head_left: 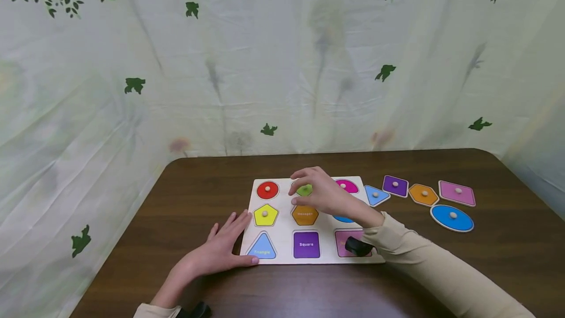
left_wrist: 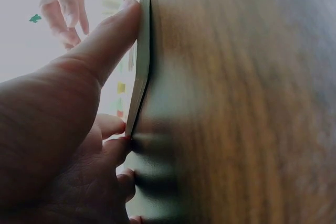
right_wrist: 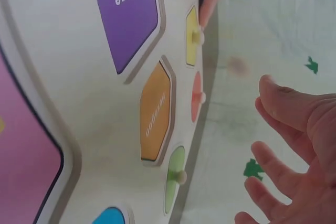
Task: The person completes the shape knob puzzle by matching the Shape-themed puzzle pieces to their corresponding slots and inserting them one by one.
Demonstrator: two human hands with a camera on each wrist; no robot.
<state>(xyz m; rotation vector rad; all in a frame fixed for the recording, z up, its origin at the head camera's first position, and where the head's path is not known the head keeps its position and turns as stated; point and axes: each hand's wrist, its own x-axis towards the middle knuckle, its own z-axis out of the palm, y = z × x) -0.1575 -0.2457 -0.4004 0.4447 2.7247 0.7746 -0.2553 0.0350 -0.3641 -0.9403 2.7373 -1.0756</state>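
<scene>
"Start with the head view: how do the edges lie?"

"Your board [head_left: 284, 239] rests on the table [head_left: 220, 175], with wood showing around it. Your left hand [head_left: 222, 249] is spread along its left edge, thumb at the near corner. Right of it lie the loose blue triangle [head_left: 376, 196], purple square [head_left: 396, 189], orange hexagon [head_left: 423, 196], pink rectangle [head_left: 456, 194] and blue oval [head_left: 452, 218]."

"And the slots?"

"Red circle [head_left: 268, 190], yellow pentagon [head_left: 271, 218], green piece [head_left: 304, 191] and magenta piece [head_left: 348, 186] sit in theirs. The square slot [head_left: 306, 251] shows its printed name. Your right hand [head_left: 324, 195], fingers apart and holding nothing, hovers near the green piece, partly covering it."

"Left wrist view?"

"Your thumb and fingertips touch the board's edges; its face is too slanted and pale to read."

"Right wrist view?"

"Your fingers stand apart, off the green piece's knob [right_wrist: 181, 177]. A blue shape [right_wrist: 110, 216] is cut off at the bottom."
</scene>
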